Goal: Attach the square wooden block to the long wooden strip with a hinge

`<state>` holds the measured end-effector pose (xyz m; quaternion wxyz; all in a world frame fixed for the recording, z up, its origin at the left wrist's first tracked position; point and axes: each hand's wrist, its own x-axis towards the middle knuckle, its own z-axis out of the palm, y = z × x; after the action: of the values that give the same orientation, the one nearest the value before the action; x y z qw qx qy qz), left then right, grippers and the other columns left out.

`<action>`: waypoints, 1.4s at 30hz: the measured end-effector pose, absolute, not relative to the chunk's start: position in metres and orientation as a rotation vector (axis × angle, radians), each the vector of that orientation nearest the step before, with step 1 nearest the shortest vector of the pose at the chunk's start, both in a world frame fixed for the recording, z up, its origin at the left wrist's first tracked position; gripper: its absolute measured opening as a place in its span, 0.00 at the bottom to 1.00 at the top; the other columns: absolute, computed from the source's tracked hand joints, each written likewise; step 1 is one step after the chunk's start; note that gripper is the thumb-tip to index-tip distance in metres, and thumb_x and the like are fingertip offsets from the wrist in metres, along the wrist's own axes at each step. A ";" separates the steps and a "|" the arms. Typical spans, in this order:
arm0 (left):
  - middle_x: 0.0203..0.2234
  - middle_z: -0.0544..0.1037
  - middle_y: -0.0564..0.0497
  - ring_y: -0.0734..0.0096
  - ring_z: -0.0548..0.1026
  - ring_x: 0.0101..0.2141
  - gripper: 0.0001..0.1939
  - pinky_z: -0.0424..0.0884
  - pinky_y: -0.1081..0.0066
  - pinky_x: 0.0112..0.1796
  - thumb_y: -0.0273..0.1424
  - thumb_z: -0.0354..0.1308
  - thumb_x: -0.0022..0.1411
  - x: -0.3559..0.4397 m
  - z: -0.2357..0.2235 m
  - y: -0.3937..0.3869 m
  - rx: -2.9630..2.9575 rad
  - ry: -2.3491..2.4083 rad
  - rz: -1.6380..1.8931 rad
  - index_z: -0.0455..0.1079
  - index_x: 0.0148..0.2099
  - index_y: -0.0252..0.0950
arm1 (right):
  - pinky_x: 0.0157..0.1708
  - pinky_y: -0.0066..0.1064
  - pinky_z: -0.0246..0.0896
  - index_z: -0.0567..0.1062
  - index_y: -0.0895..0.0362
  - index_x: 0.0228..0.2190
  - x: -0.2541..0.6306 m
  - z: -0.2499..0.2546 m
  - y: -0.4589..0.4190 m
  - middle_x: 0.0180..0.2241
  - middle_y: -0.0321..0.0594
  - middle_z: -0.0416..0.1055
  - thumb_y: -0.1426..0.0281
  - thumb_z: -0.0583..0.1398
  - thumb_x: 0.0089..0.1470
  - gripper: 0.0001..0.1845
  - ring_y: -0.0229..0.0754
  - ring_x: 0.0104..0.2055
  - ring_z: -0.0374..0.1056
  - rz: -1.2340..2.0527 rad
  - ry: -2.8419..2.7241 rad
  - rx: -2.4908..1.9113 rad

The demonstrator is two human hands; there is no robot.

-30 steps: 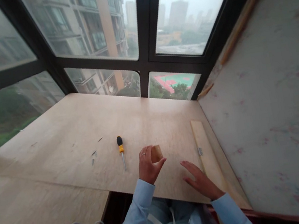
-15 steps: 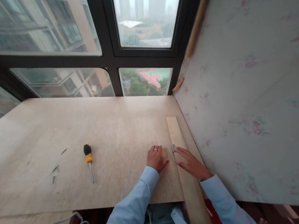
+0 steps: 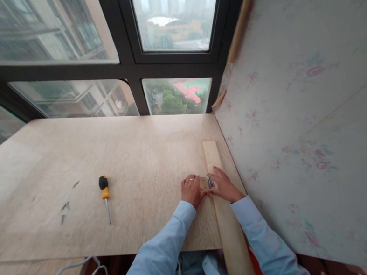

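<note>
While both hands meet near the right edge of the pale, wood-grained desk (image 3: 130, 156), the left hand (image 3: 191, 190) has its fingers curled over the left side of a small, light-brown wooden block (image 3: 203, 183), thumb set narrowly at the near side. That block lies on the desk, just left of a long, pale wooden plank (image 3: 233, 242) that runs beside the right edge and juts out past the near one. At the plank's left side, next to the block, is a small, silvery metal fitting (image 3: 210, 181). The right hand (image 3: 225, 186) rests across the plank, thumb and forefinger a little apart on either side of the fitting (whether they grip it or merely frame it, I cannot tell).

The step in hand looks to be lining up block and fitting. The next move seems to call for holding the block flat and square to the plank, with the right fingertips steadying the fitting without covering the joint.

Well to the left, a yellow-and-black-handled screwdriver (image 3: 105, 194) points its steel shaft toward the near edge. Beyond it, closer to the left edge, lie several small, dark, slender metal pieces (image 3: 65, 206), too small to identify surely.
</note>
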<state>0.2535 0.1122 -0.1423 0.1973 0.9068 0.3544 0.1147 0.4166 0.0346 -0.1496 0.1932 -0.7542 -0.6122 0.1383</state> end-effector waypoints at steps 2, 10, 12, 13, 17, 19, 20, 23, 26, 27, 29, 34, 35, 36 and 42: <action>0.52 0.70 0.38 0.51 0.65 0.56 0.31 0.59 0.54 0.54 0.41 0.68 0.51 0.256 -0.142 0.114 2.541 0.984 0.303 0.65 0.54 0.37 | 0.61 0.55 0.49 0.73 0.56 0.52 0.421 -0.151 0.037 0.63 0.53 0.54 0.71 0.68 0.42 0.32 0.61 0.65 0.49 0.421 -1.714 -2.125; 0.59 0.64 0.37 0.48 0.54 0.63 0.41 0.52 0.50 0.59 0.48 0.69 0.46 0.261 -0.146 0.128 2.505 0.793 0.268 0.64 0.59 0.38 | 0.62 0.55 0.46 0.66 0.59 0.56 0.430 -0.172 0.032 0.63 0.53 0.55 0.65 0.59 0.54 0.28 0.58 0.66 0.49 0.295 -1.464 -2.081; 0.61 0.62 0.37 0.46 0.51 0.64 0.43 0.48 0.47 0.60 0.49 0.70 0.44 0.264 -0.147 0.132 2.511 0.760 0.232 0.63 0.60 0.40 | 0.63 0.54 0.44 0.64 0.62 0.57 0.430 -0.178 0.032 0.64 0.57 0.52 0.65 0.58 0.54 0.30 0.59 0.67 0.46 0.280 -1.373 -2.154; 0.61 0.62 0.37 0.46 0.50 0.65 0.43 0.47 0.45 0.60 0.48 0.70 0.44 0.266 -0.147 0.135 2.517 0.743 0.214 0.63 0.61 0.41 | 0.64 0.52 0.44 0.63 0.64 0.57 0.430 -0.180 0.032 0.64 0.59 0.51 0.64 0.58 0.54 0.32 0.58 0.67 0.45 0.290 -1.348 -2.185; 0.63 0.60 0.38 0.45 0.46 0.65 0.40 0.45 0.41 0.59 0.47 0.69 0.46 0.270 -0.149 0.142 2.529 0.668 0.152 0.65 0.60 0.43 | 0.63 0.49 0.45 0.61 0.64 0.58 0.430 -0.188 0.030 0.65 0.59 0.49 0.62 0.58 0.54 0.34 0.57 0.67 0.46 0.305 -1.337 -2.184; 0.63 0.59 0.39 0.46 0.46 0.66 0.39 0.45 0.41 0.59 0.44 0.69 0.47 0.271 -0.149 0.144 2.528 0.650 0.124 0.65 0.60 0.44 | 0.63 0.50 0.46 0.62 0.65 0.57 0.431 -0.192 0.030 0.64 0.60 0.50 0.60 0.57 0.54 0.34 0.57 0.67 0.47 0.276 -1.330 -2.146; 0.63 0.59 0.39 0.46 0.45 0.66 0.38 0.46 0.41 0.59 0.43 0.69 0.47 0.272 -0.149 0.144 2.525 0.648 0.108 0.65 0.60 0.44 | 0.62 0.50 0.47 0.63 0.65 0.57 0.432 -0.194 0.029 0.64 0.60 0.51 0.59 0.57 0.54 0.34 0.57 0.66 0.48 0.259 -1.323 -2.131; 0.63 0.59 0.41 0.48 0.45 0.66 0.33 0.45 0.43 0.60 0.40 0.68 0.49 0.274 -0.146 0.143 2.506 0.660 0.065 0.67 0.58 0.43 | 0.61 0.51 0.49 0.66 0.64 0.54 0.432 -0.199 0.028 0.63 0.60 0.53 0.57 0.57 0.53 0.32 0.58 0.65 0.51 0.209 -1.299 -2.107; 0.62 0.61 0.44 0.50 0.46 0.66 0.26 0.44 0.44 0.60 0.38 0.67 0.52 0.275 -0.143 0.142 2.480 0.673 0.045 0.71 0.54 0.43 | 0.59 0.52 0.52 0.68 0.61 0.53 0.431 -0.203 0.027 0.63 0.57 0.55 0.55 0.57 0.53 0.31 0.57 0.64 0.53 0.169 -1.275 -2.083; 0.62 0.62 0.44 0.50 0.47 0.66 0.24 0.44 0.45 0.61 0.38 0.66 0.52 0.275 -0.142 0.142 2.472 0.676 0.044 0.72 0.52 0.43 | 0.59 0.52 0.52 0.68 0.60 0.53 0.431 -0.203 0.027 0.63 0.57 0.55 0.54 0.57 0.53 0.31 0.57 0.64 0.53 0.161 -1.270 -2.072; 0.61 0.63 0.44 0.51 0.48 0.65 0.23 0.43 0.45 0.61 0.37 0.66 0.52 0.275 -0.142 0.141 2.454 0.679 0.049 0.72 0.51 0.43 | 0.59 0.52 0.53 0.69 0.60 0.52 0.430 -0.202 0.026 0.63 0.57 0.56 0.53 0.57 0.53 0.31 0.57 0.64 0.53 0.150 -1.267 -2.049; 0.59 0.66 0.44 0.54 0.53 0.64 0.24 0.44 0.49 0.62 0.35 0.65 0.52 0.267 -0.146 0.141 2.444 0.660 0.110 0.71 0.52 0.40 | 0.59 0.52 0.52 0.70 0.60 0.51 0.429 -0.198 0.024 0.62 0.57 0.57 0.51 0.57 0.54 0.31 0.56 0.64 0.54 0.145 -1.243 -2.027; 0.59 0.66 0.43 0.54 0.54 0.64 0.24 0.45 0.50 0.62 0.34 0.65 0.52 0.263 -0.146 0.142 2.449 0.654 0.124 0.71 0.53 0.39 | 0.59 0.53 0.52 0.70 0.60 0.51 0.429 -0.198 0.024 0.62 0.57 0.57 0.51 0.57 0.54 0.31 0.57 0.64 0.54 0.151 -1.237 -2.029; 0.58 0.67 0.43 0.54 0.56 0.63 0.24 0.45 0.50 0.62 0.34 0.65 0.53 0.259 -0.146 0.142 2.452 0.655 0.135 0.70 0.53 0.39 | 0.59 0.53 0.52 0.70 0.60 0.51 0.429 -0.197 0.024 0.63 0.57 0.56 0.51 0.57 0.53 0.31 0.57 0.64 0.54 0.158 -1.236 -2.027; 0.54 0.70 0.38 0.54 0.64 0.58 0.29 0.55 0.55 0.59 0.31 0.65 0.51 0.219 -0.141 0.154 2.481 0.717 0.193 0.68 0.56 0.34 | 0.59 0.53 0.51 0.71 0.59 0.51 0.428 -0.196 0.023 0.63 0.56 0.56 0.50 0.57 0.53 0.32 0.57 0.63 0.55 0.166 -1.226 -2.001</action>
<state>0.2195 0.1535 -0.1412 0.2726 0.9217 0.2663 0.0716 0.4282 0.0229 -0.1965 0.3846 -0.7851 -0.4810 0.0650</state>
